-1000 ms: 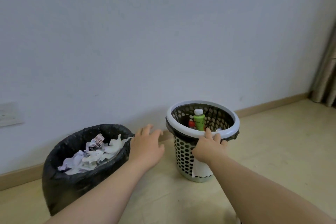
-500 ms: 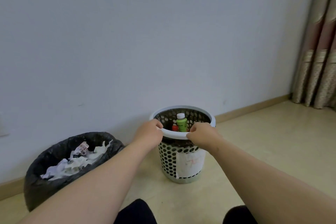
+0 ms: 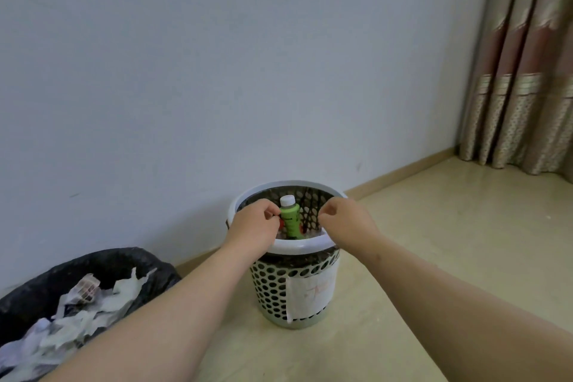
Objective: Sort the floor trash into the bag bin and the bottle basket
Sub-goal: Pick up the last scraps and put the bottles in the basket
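Head view: left hand point(image 3: 254, 226) and right hand point(image 3: 344, 220) curl over the basket point(image 3: 297, 246), holding what I cannot tell; settle the bottle point(image 3: 290, 220) upright, gently

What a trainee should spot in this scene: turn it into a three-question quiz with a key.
1. True or false: the green bottle is inside the white basket.
2. What fills the black bag bin? A) bottles B) crumpled paper C) cloth
3. Fill in: the left hand and the right hand are both at the ___.
Key: 1 true; 2 B; 3 basket.
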Tool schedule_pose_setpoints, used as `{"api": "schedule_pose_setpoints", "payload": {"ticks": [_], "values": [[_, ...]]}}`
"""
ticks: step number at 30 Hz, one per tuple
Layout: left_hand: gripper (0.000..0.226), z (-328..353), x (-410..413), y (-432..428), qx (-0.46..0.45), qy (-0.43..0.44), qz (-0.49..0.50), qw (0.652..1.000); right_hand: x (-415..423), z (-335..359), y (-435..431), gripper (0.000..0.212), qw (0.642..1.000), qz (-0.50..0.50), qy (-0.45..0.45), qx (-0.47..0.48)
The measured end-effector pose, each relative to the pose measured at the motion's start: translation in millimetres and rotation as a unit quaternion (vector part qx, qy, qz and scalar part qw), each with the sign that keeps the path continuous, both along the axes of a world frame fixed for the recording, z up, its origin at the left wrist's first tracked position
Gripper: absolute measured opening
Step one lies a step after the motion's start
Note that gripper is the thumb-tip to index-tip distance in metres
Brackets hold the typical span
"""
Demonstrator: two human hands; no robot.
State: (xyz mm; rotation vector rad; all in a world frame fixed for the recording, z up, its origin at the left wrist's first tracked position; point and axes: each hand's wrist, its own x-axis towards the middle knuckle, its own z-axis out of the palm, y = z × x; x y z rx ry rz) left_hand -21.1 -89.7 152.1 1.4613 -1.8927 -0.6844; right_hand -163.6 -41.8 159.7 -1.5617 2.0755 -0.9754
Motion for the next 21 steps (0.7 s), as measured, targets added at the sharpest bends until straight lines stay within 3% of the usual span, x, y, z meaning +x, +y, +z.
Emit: {"api": "schedule_pose_setpoints", "payload": {"ticks": [11,17,21], "values": [[0.022,-27,-44,-187,0.032,0.058,0.051,0.996,-27,-27,-215,0.014,0.99,0.098,-0.103,-0.019],[0.025,3,-30,-248,0.109,0.092,0.088,0.986,-18,5,-280,0.021,0.982,0.106,-0.122,0.093],[0.018,48,-23,-253,0.185,0.052,0.053,0.98,-7,60,-286,0.013,0.975,0.069,-0.136,0.159]]}}
